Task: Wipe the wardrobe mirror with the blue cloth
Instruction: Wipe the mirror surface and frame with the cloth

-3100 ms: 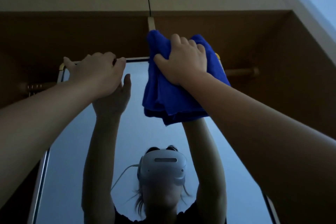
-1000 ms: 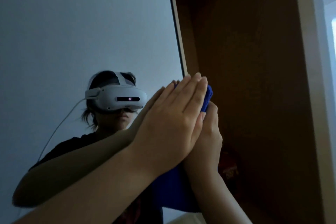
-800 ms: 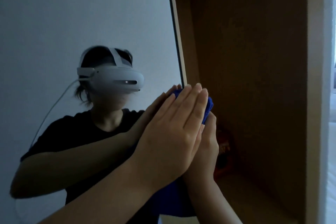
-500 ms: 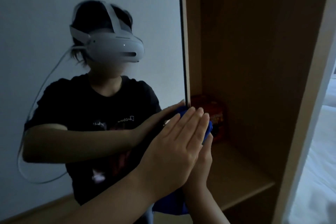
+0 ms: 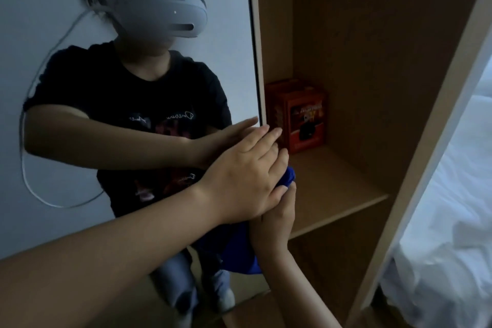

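Note:
The wardrobe mirror (image 5: 234,34) fills the left half of the head view and reflects a person in a black shirt wearing a headset. Its right edge runs down the middle. The blue cloth (image 5: 237,253) is folded around that edge low down, and a small bulge of it shows between my fingers. My left hand (image 5: 245,176) lies flat over the cloth on the glass side. My right hand (image 5: 277,218) presses the cloth from behind the edge, so both hands clamp it. Most of the cloth is hidden by my hands.
Right of the mirror the wardrobe stands open, with a wooden shelf (image 5: 332,189) and a red box (image 5: 300,114) at its back left. A pale side panel (image 5: 426,168) slants down the right. Beyond it lies white bedding (image 5: 452,221).
Both hands have slid the cloth down the mirror's right edge from the top to about waist height. The view has tilted down, and the shelf and red box have come into sight.

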A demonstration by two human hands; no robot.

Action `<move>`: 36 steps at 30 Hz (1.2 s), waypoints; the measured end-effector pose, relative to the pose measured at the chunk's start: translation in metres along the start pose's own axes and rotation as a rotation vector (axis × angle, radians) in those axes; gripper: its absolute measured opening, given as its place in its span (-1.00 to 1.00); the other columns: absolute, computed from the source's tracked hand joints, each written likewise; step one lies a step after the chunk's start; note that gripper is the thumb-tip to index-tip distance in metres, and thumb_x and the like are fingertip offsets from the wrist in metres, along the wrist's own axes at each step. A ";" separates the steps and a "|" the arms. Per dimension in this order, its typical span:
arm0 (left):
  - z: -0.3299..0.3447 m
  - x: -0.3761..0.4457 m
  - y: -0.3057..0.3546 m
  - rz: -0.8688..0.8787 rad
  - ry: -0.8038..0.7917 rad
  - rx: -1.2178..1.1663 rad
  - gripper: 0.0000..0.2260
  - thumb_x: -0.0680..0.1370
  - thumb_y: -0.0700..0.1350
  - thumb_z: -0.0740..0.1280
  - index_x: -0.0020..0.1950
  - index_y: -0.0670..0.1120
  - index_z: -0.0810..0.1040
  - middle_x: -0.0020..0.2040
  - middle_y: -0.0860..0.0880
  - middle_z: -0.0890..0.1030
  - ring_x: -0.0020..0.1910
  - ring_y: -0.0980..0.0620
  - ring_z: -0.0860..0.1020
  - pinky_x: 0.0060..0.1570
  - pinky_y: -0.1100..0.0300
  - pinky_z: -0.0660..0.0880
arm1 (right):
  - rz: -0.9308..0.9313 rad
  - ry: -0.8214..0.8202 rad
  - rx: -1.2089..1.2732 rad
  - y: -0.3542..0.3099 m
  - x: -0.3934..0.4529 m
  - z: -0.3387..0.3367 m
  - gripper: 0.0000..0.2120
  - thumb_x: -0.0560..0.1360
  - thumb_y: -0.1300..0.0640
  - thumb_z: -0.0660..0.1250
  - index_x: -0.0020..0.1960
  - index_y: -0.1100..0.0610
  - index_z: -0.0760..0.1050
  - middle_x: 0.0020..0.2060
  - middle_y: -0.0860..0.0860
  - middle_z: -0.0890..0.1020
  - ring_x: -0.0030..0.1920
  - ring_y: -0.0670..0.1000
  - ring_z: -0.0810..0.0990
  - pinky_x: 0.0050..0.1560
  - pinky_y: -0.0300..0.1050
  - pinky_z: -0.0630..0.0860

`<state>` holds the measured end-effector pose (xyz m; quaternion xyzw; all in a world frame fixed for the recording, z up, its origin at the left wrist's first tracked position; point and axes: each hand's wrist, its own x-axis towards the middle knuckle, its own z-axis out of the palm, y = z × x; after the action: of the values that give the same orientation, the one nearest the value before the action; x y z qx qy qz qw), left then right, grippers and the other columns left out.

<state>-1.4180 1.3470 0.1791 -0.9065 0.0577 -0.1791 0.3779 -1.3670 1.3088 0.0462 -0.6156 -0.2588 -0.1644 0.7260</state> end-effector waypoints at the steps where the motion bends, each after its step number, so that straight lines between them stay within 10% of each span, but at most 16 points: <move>1: 0.004 -0.002 0.006 0.022 -0.021 0.015 -0.47 0.54 0.09 0.04 0.20 -0.28 0.54 0.10 -0.27 0.62 0.25 -0.20 0.50 0.37 -0.04 0.10 | 0.014 -0.015 -0.011 0.005 -0.006 -0.004 -0.96 0.49 0.06 0.17 -0.08 0.01 0.33 -0.23 0.02 0.51 -0.28 0.04 0.49 -0.28 0.09 0.49; 10: 0.029 -0.002 0.030 0.145 -0.084 -0.028 -0.49 0.46 0.13 0.06 0.00 -0.23 0.62 -0.20 -0.17 0.65 -0.07 -0.14 0.59 0.37 0.00 0.09 | 0.097 -0.043 -0.222 0.030 -0.045 -0.021 -0.71 0.46 -0.04 0.15 0.00 0.16 0.40 -0.18 -0.04 0.48 -0.24 -0.01 0.47 -0.23 0.08 0.53; 15: 0.042 -0.010 0.044 0.230 -0.144 0.003 -0.49 0.48 0.17 0.05 -0.15 -0.15 0.65 -0.22 -0.12 0.64 -0.05 -0.12 0.58 0.39 -0.04 0.03 | 0.267 -0.067 -0.112 0.053 -0.078 -0.030 -0.79 0.43 -0.13 0.20 0.04 -0.33 0.27 -0.08 -0.25 0.47 -0.08 -0.11 0.49 -0.05 -0.08 0.49; 22: 0.059 -0.016 0.070 0.262 -0.217 -0.071 -0.43 0.47 0.24 0.02 -0.20 -0.14 0.65 -0.27 -0.11 0.64 -0.10 -0.09 0.58 0.37 -0.02 0.07 | 0.373 -0.042 -0.013 0.061 -0.099 -0.039 -0.77 0.44 -0.03 0.19 0.08 -0.03 0.36 -0.06 -0.06 0.51 -0.08 -0.06 0.51 -0.06 -0.12 0.49; 26: 0.063 -0.017 0.069 0.267 -0.183 -0.110 -0.39 0.52 0.24 -0.03 -0.26 -0.13 0.65 -0.27 -0.12 0.65 -0.08 -0.10 0.58 0.36 0.00 0.09 | 0.629 -0.016 -0.008 0.080 -0.134 -0.051 -0.77 0.44 -0.19 0.19 0.09 -0.30 0.32 -0.01 -0.15 0.52 -0.05 -0.08 0.54 -0.02 -0.10 0.51; 36: 0.065 -0.016 0.068 0.295 -0.327 0.076 -0.76 0.46 0.11 0.29 -0.26 0.04 0.67 -0.20 0.01 0.66 0.02 -0.03 0.58 0.37 -0.02 -0.05 | 1.006 0.022 0.054 0.125 -0.146 -0.051 -0.67 0.59 -0.01 0.15 0.33 -0.04 0.22 0.07 -0.07 0.50 0.04 -0.05 0.51 0.09 -0.08 0.38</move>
<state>-1.4071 1.3463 0.0842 -0.8904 0.1207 0.0256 0.4382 -1.4068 1.2703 -0.1447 -0.6432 0.0732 0.2062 0.7338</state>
